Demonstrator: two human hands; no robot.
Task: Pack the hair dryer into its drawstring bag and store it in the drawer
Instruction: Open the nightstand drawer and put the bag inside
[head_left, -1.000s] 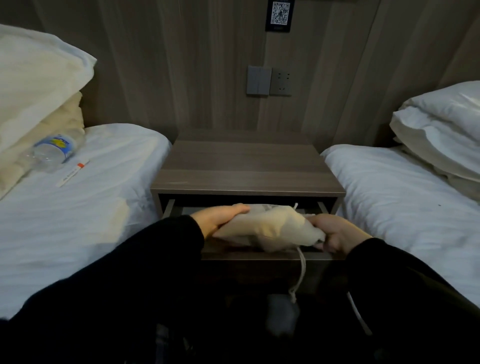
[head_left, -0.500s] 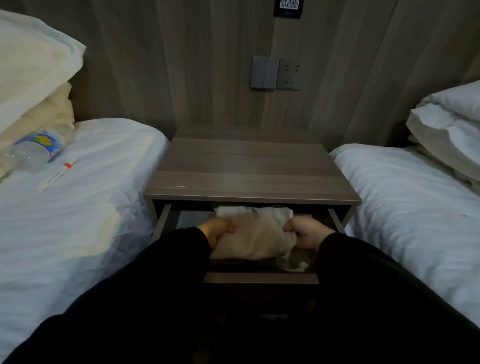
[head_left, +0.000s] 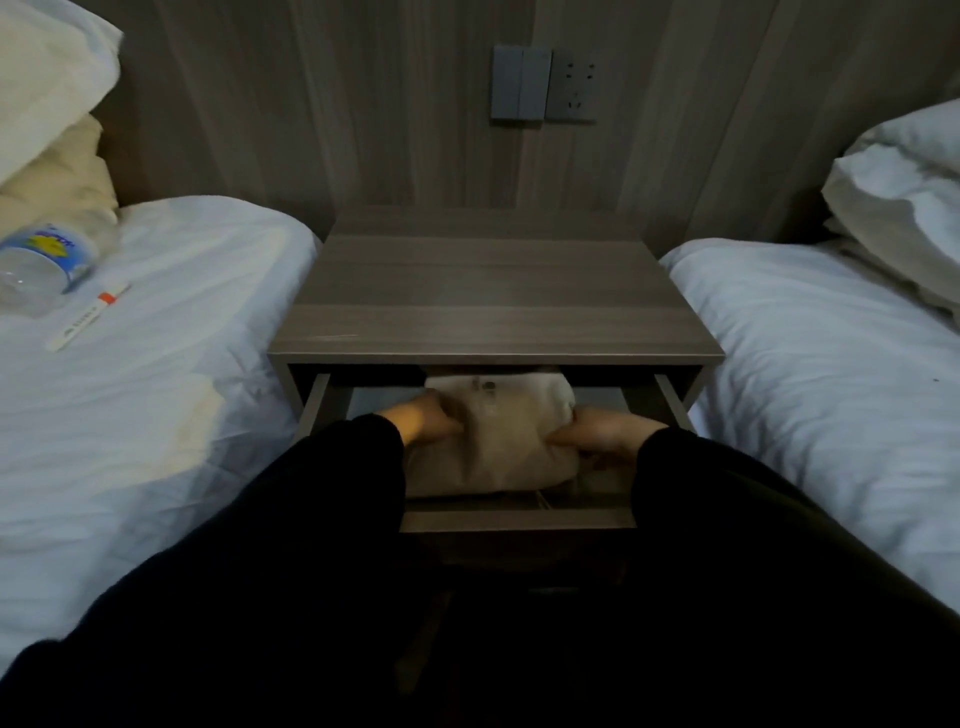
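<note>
The drawstring bag (head_left: 488, 447), bulging and presumably holding the unseen hair dryer, lay inside the open drawer (head_left: 519, 518), midway between its side walls. The left hand (head_left: 423, 421) and right hand (head_left: 602, 431) gripped its ends with curled fingers. Packing looked done; releasing the bag and closing the drawer remained.

Beige drawstring bag (head_left: 488, 441) lying inside open drawer (head_left: 519, 518)

bag (head_left: 488, 452) inside drawer (head_left: 519, 518) of nightstand (head_left: 493, 301)
</note>
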